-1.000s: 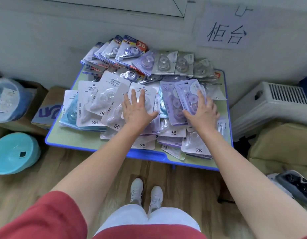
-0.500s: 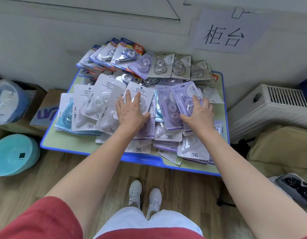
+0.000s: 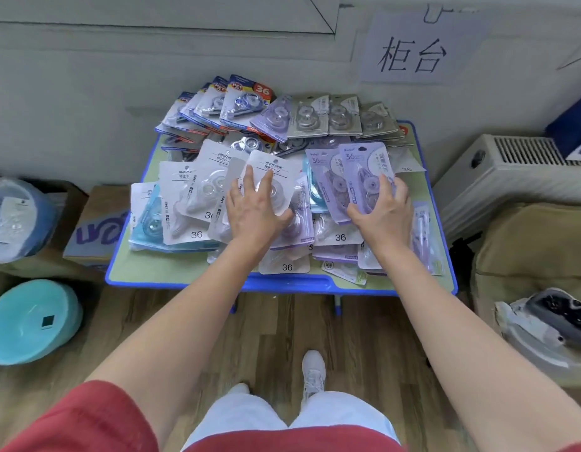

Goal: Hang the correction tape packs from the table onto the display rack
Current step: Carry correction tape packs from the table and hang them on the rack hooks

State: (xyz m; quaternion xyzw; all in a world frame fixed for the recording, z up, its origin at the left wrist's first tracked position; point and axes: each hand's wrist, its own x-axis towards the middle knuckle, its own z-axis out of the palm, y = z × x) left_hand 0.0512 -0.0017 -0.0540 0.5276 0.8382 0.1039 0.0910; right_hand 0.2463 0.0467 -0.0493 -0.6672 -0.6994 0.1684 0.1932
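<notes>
Many correction tape packs lie heaped on a small green table with a blue rim [image 3: 171, 265]. My left hand [image 3: 253, 213] lies over a white pack [image 3: 276, 172], fingers on its face and thumb at its lower edge, tilting it up off the pile. My right hand [image 3: 385, 210] grips a purple pack [image 3: 364, 171] marked 36 by its lower part, fingers round the right edge, and its top is raised. Grey packs [image 3: 338, 115] and blue-red packs [image 3: 240, 102] sit at the back. No display rack is in view.
The table stands against a wall with a paper sign [image 3: 413, 53]. A white radiator [image 3: 510, 177] and a khaki bag [image 3: 537, 243] are on the right. A cardboard box [image 3: 96, 230], a blue bundle [image 3: 18, 216] and a teal basin [image 3: 31, 321] sit left.
Both hands went from lying flat on the pile to taking hold of packs. The white pack and the purple pack have tipped up off the heap.
</notes>
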